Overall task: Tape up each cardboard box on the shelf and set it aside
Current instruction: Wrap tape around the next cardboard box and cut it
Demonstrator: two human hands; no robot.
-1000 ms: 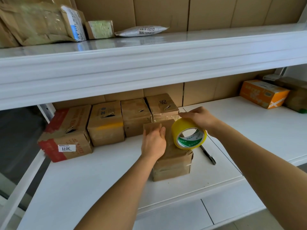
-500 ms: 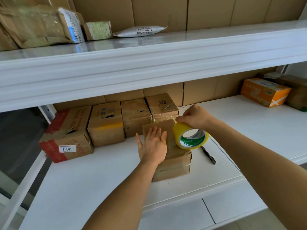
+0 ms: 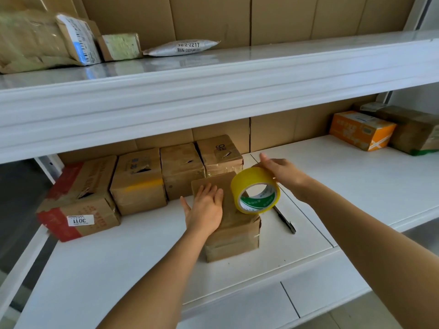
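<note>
A small brown cardboard box (image 3: 234,236) stands near the front of the white lower shelf (image 3: 133,252). My left hand (image 3: 206,210) lies flat on the left part of its top, fingers straight. A yellow tape roll (image 3: 255,189) with a green-and-white core stands on edge over the box's right top side. My right hand (image 3: 280,170) holds the roll from behind and above; its fingers are partly hidden by the roll. Behind, several more brown boxes (image 3: 181,169) stand in a row along the back.
A dark pen-like cutter (image 3: 285,220) lies on the shelf right of the box. A red-and-brown box (image 3: 79,205) labelled 3011 sits at the left. An orange box (image 3: 361,130) and a brown box (image 3: 415,129) stand far right. Parcels (image 3: 71,41) lie on the upper shelf.
My left hand has flattened and spread on the box top. My right hand has shifted the tape roll slightly toward me along the box's right side.
</note>
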